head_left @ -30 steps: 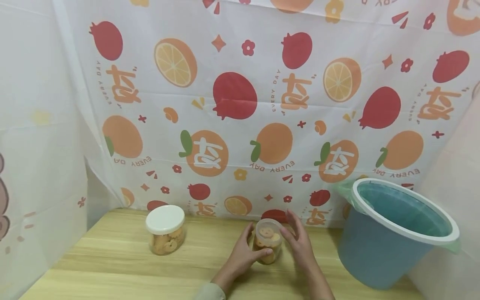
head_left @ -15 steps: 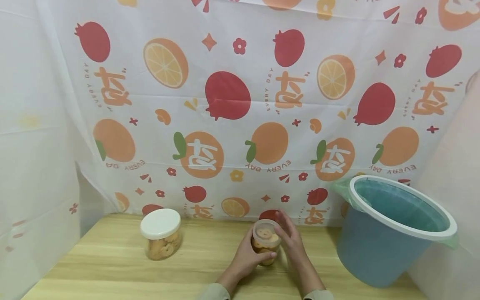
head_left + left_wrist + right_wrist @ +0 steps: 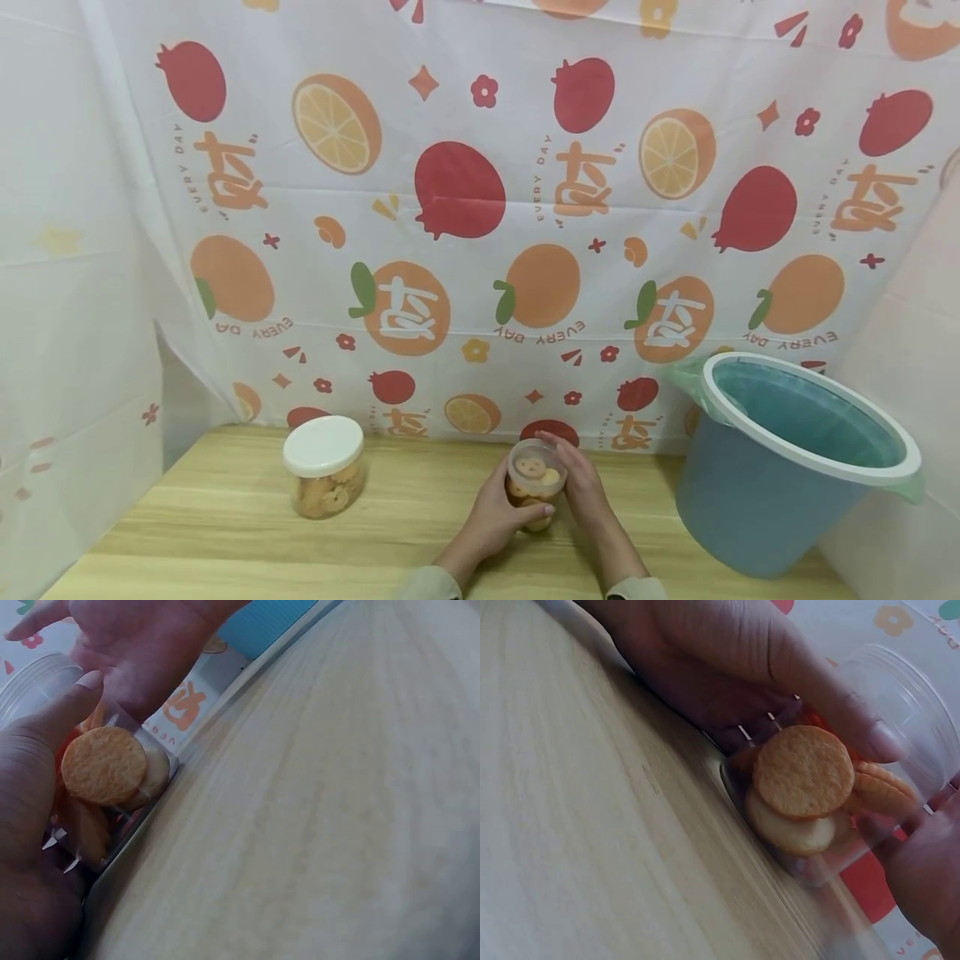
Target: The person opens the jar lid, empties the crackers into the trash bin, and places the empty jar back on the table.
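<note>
Holds upright, clear cylindrical plastic cookie jar (image 3: 536,477) from left in clamped left hand (image 3: 489,510), with right hand (image 3: 587,493), fingers extended, alongside at right.

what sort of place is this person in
Possibly a makeshift indoor tabletop booth: a white fruit-printed sheet hangs behind a pale wood-grain table, and a round blue-grey bucket with a white rim stands at the right.

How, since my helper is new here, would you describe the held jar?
Find the blue bucket on the wooden table. Left of it, the left hand and right hand flank a cookie jar. Unlike the white-lidded jar farther left, it looks clear-topped.
</note>
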A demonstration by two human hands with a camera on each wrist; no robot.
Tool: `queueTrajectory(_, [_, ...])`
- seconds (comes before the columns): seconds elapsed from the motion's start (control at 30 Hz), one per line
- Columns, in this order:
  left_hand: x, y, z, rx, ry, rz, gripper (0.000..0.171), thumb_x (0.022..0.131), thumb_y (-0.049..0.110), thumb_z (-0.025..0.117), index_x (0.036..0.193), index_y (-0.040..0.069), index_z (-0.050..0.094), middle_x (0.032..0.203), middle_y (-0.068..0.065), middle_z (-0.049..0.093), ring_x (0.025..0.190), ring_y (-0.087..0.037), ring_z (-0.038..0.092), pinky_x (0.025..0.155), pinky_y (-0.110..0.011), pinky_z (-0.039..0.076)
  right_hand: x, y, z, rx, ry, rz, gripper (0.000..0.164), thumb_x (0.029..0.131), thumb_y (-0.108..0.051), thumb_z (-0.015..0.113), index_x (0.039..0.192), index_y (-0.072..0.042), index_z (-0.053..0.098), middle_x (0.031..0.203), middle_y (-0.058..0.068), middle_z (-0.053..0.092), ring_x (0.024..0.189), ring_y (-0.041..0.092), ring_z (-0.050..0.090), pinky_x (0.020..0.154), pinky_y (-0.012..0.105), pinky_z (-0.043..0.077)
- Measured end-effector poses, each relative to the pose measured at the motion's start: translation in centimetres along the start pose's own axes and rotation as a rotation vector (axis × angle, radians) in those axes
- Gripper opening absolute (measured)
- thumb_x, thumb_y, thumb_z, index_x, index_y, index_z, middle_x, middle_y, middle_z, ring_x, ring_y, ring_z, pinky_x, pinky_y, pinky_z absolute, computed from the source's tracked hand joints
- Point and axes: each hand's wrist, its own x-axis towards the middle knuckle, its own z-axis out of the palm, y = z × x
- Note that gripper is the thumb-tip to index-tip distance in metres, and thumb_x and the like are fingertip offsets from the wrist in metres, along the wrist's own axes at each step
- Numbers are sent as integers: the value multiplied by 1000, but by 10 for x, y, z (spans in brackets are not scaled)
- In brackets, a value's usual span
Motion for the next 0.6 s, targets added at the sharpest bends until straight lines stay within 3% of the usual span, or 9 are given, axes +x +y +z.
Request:
queueTrajectory(0.17, [0,1,0,-1,-12,16,95,82,25,86,157,7,30,150,-17,50,138,-35,49,114,-57,39,-4,-2,-9,10,-67,26,54,106,-20,42,151,9,35,156,28,39,129,4,53,105,19,44])
queueTrajectory(0.33, [2,-2,0,19,-10,8,91,82,30,85,156,11,34,148,-13,53,136,-31,51,112,-51,41,-7,-3,-14,-97,-121,33,68,95,-9,66,155,-1,34,159,22,37,137,22,48,107,21,42])
queueTrajectory(0.43, [3,-3,0,34,-4,-4,91,81,32,85,155,14,35,147,-11,54,136,-29,51,111,-49,41,-7,-3,-13,-152,-87,47,75,89,-10,76,154,-10,40,156,17,44,136,28,49,107,25,43])
queueTrajectory(0.6, [3,-3,-2,46,7,5,91,81,30,84,156,13,35,149,-12,52,138,-32,49,112,-51,40,-5,-5,-5,-200,-1,66,75,83,-12,83,149,-16,47,147,14,54,130,29,56,101,26,48])
